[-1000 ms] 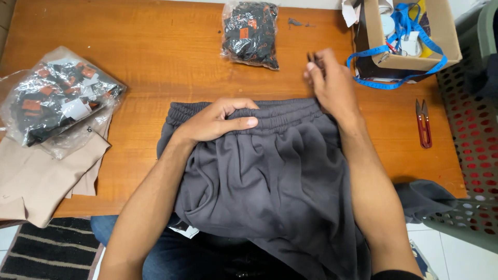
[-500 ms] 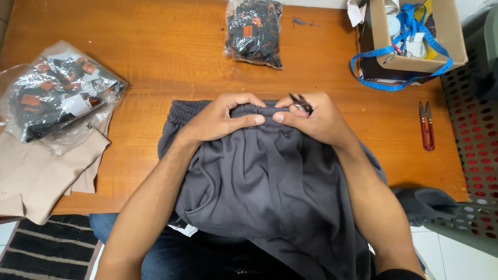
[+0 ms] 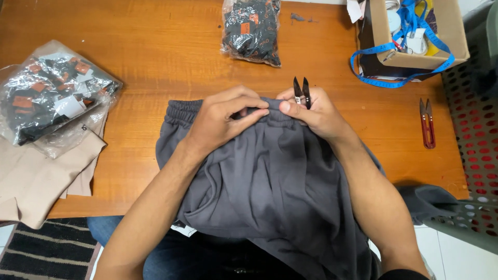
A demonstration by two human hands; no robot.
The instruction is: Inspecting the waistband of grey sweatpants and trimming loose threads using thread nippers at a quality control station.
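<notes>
Grey shorts lie mid-counter, soft and floppy, best held at the elastic waistband. Left hand fingers pinch it; right hand, at three o'clock, pinches waistband and snips.

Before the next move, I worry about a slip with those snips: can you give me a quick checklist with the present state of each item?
1. Left hand pinning the waistband: ok.
2. Right hand holding the black snips: ok, blades point up, away from the fingers.
3. Blades closed: cannot tell.
4. Grey garment flat on the table: not ok, it is bunched and hangs off the near edge.
5. Red snips away from both hands: ok.
6. Thread to cut visible: cannot tell.
</notes>
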